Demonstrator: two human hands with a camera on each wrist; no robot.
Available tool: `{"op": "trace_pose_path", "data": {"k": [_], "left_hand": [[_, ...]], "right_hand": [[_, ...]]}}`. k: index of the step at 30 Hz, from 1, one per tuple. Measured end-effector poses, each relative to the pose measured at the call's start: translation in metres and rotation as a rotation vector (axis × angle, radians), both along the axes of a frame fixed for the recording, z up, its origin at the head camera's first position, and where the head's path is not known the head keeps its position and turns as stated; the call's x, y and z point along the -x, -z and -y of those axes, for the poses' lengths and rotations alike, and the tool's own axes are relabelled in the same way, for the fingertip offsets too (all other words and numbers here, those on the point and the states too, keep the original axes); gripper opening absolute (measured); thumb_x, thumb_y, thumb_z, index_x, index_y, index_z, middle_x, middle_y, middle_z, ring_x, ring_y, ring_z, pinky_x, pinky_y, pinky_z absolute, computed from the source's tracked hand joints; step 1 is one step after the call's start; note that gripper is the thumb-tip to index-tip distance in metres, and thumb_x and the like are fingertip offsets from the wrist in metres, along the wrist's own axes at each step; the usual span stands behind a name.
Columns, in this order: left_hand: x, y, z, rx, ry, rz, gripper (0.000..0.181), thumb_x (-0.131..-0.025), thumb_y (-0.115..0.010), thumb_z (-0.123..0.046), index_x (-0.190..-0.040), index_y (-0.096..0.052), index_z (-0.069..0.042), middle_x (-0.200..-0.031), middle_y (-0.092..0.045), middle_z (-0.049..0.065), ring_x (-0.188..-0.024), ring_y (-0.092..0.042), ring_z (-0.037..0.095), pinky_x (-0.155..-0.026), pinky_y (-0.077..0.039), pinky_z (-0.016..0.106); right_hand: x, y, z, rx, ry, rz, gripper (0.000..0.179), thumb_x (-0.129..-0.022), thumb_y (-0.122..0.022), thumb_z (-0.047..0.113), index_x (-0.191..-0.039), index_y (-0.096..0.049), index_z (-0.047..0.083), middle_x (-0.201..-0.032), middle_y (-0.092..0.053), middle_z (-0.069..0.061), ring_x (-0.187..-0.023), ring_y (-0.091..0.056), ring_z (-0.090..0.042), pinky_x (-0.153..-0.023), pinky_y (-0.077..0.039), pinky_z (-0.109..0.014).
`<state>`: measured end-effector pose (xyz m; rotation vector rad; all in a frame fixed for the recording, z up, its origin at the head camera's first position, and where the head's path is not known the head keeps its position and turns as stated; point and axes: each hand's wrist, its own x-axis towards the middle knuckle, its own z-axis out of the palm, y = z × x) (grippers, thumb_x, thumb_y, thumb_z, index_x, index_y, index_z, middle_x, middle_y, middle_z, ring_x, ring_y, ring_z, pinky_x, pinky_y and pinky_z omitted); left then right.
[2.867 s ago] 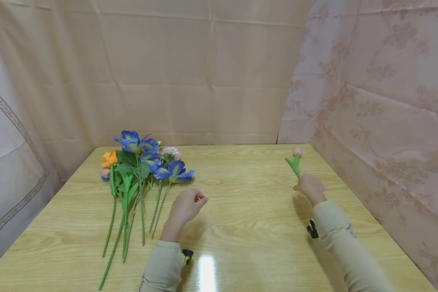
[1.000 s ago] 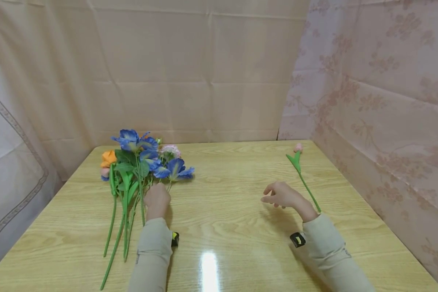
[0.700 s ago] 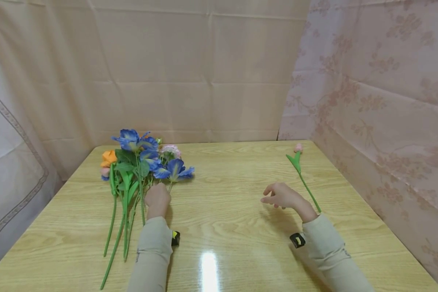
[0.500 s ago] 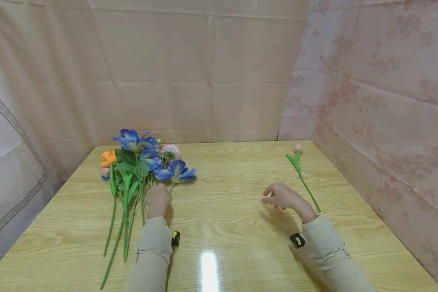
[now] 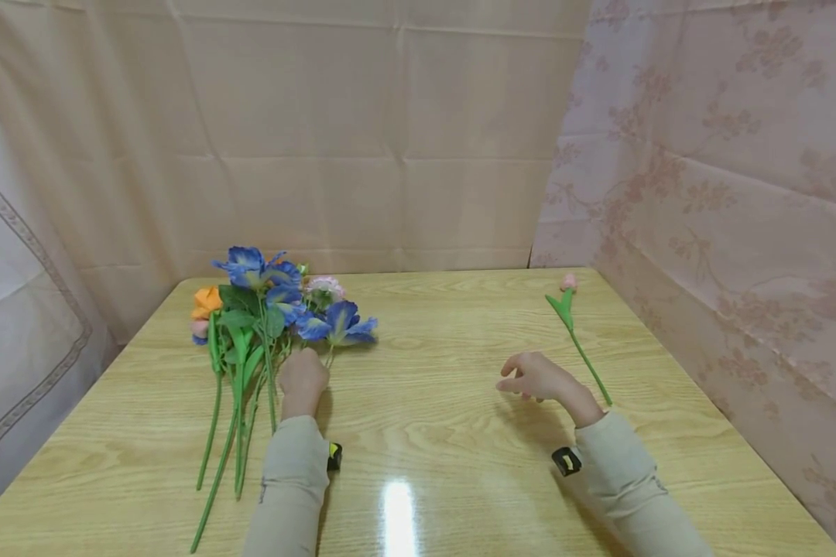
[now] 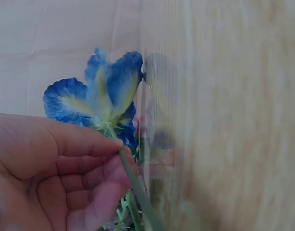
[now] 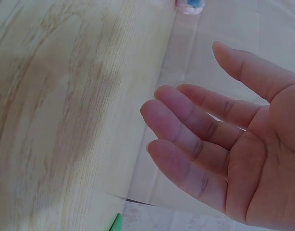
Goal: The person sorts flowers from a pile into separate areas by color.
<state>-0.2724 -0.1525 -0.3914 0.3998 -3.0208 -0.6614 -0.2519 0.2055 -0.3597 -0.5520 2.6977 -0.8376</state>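
My left hand [image 5: 303,381] is at the right side of the flower pile. Its thumb and fingertips pinch the green stem [image 6: 138,188] of a blue iris [image 5: 341,323], just below the bloom. In the left wrist view that bloom [image 6: 102,94] shows blue petals with yellow streaks. My right hand [image 5: 538,377] hovers over the right half of the table, fingers loosely bent and holding nothing; the right wrist view shows its palm [image 7: 253,168] bare. Just right of it lies a pink tulip [image 5: 567,283] with green leaves, its stem running toward my right cuff.
More flowers lie at the left of the wooden table [image 5: 418,371]: blue irises [image 5: 247,267], an orange flower [image 5: 207,300] and a pink carnation [image 5: 326,288], their long green stems pointing toward me. Beige cloth [image 5: 362,139] hangs behind, and patterned pink cloth [image 5: 738,155] stands along the right.
My right hand has released the pink tulip and drawn back leftward. My left hand has reached into the pile and pinched the iris stem; that iris has since shifted slightly right.
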Motion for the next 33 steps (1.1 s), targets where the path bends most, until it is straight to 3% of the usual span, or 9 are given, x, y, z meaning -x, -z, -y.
{"op": "trace_pose_path", "data": {"k": [4, 8, 11, 13, 16, 20, 26, 33], "left_hand": [[-0.006, -0.006, 0.000, -0.094, 0.029, -0.074, 0.018, -0.075, -0.048, 0.003, -0.059, -0.054, 0.000, -0.059, -0.055, 0.012, -0.052, -0.054, 0.024, -0.038, -0.039, 0.031], [-0.013, -0.020, 0.000, -0.306, 0.071, -0.153, 0.035, -0.072, -0.040, 0.007, -0.043, -0.036, -0.011, -0.037, -0.037, 0.000, -0.034, -0.048, 0.018, -0.034, -0.038, 0.025], [-0.016, -0.031, -0.001, -0.436, 0.084, -0.185, 0.038, -0.076, -0.041, 0.007, -0.042, -0.036, -0.009, -0.037, -0.043, 0.002, -0.038, -0.055, 0.021, -0.040, -0.047, 0.030], [-0.017, -0.035, -0.003, -0.475, 0.076, -0.190, 0.034, -0.079, -0.046, 0.004, -0.046, -0.048, -0.003, -0.045, -0.054, 0.008, -0.042, -0.058, 0.021, -0.045, -0.050, 0.031], [-0.018, -0.040, -0.006, -0.525, 0.064, -0.178, 0.019, -0.083, -0.053, -0.001, -0.068, -0.064, 0.004, -0.061, -0.062, 0.013, -0.045, -0.058, 0.017, -0.049, -0.051, 0.031], [-0.018, -0.043, -0.011, -0.608, 0.084, -0.170, 0.016, -0.086, -0.054, -0.005, -0.092, -0.063, 0.008, -0.071, -0.062, 0.016, -0.052, -0.060, 0.019, -0.049, -0.051, 0.028], [-0.022, -0.048, -0.020, -0.698, 0.154, -0.163, 0.015, -0.086, -0.054, -0.002, -0.095, -0.060, 0.009, -0.071, -0.061, 0.015, -0.056, -0.061, 0.023, -0.050, -0.051, 0.030], [-0.028, -0.053, -0.037, -0.750, 0.261, -0.144, 0.013, -0.087, -0.054, -0.002, -0.094, -0.060, 0.009, -0.073, -0.061, 0.016, -0.057, -0.061, 0.019, -0.053, -0.052, 0.032]], "right_hand": [[-0.001, 0.001, 0.001, 0.006, 0.000, 0.004, 0.035, -0.085, -0.060, 0.016, -0.106, -0.054, -0.011, -0.076, -0.060, -0.007, -0.056, -0.056, -0.023, -0.043, -0.043, -0.028], [-0.002, 0.001, 0.003, 0.007, 0.010, 0.011, 0.035, -0.085, -0.060, 0.015, -0.107, -0.054, -0.011, -0.076, -0.060, -0.008, -0.056, -0.056, -0.023, -0.042, -0.042, -0.025], [-0.003, 0.000, 0.005, 0.006, 0.016, 0.013, 0.034, -0.085, -0.061, 0.014, -0.107, -0.054, -0.011, -0.075, -0.060, -0.010, -0.057, -0.057, -0.023, -0.042, -0.041, -0.024], [-0.004, 0.000, 0.007, 0.005, 0.008, 0.012, 0.034, -0.085, -0.060, 0.014, -0.107, -0.054, -0.012, -0.075, -0.060, -0.010, -0.057, -0.057, -0.024, -0.043, -0.042, -0.025], [-0.006, 0.000, 0.009, 0.009, -0.004, 0.011, 0.035, -0.085, -0.061, 0.014, -0.107, -0.054, -0.012, -0.074, -0.060, -0.011, -0.055, -0.056, -0.024, -0.043, -0.042, -0.025], [-0.006, 0.002, 0.012, 0.012, -0.013, -0.008, 0.034, -0.085, -0.061, 0.014, -0.106, -0.055, -0.012, -0.070, -0.059, -0.010, -0.052, -0.054, -0.024, -0.042, -0.042, -0.024], [-0.007, 0.005, 0.014, 0.033, -0.024, -0.059, 0.032, -0.084, -0.061, 0.012, -0.102, -0.056, -0.014, -0.066, -0.057, -0.009, -0.054, -0.055, -0.022, -0.047, -0.043, -0.025], [-0.007, 0.012, 0.026, 0.083, -0.081, -0.221, 0.027, -0.085, -0.061, 0.015, -0.095, -0.061, -0.010, -0.071, -0.058, -0.002, -0.060, -0.050, -0.010, -0.053, -0.044, -0.025]]}}
